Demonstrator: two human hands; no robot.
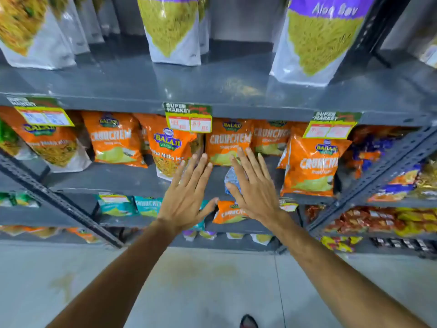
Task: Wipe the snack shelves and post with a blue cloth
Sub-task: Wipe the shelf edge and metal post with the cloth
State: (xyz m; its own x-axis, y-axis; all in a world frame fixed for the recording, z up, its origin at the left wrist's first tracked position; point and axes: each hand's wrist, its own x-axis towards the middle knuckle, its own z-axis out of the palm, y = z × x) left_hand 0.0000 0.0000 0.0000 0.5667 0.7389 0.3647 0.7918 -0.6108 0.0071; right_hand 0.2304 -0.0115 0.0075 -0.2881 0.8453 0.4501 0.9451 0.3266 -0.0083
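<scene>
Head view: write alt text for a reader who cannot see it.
Two bare hands, left hand and right hand, reach open toward a grey snack shelf of orange packets; a blue cloth shows beneath the right hand. Above, purple-topped pouches stand on a shelf.

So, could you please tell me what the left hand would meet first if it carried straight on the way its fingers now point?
Probably the orange Crunchem packet at the back of the middle shelf. The left hand is open, with its fingers aimed up and slightly right towards it, though depth is hard to judge.
</scene>
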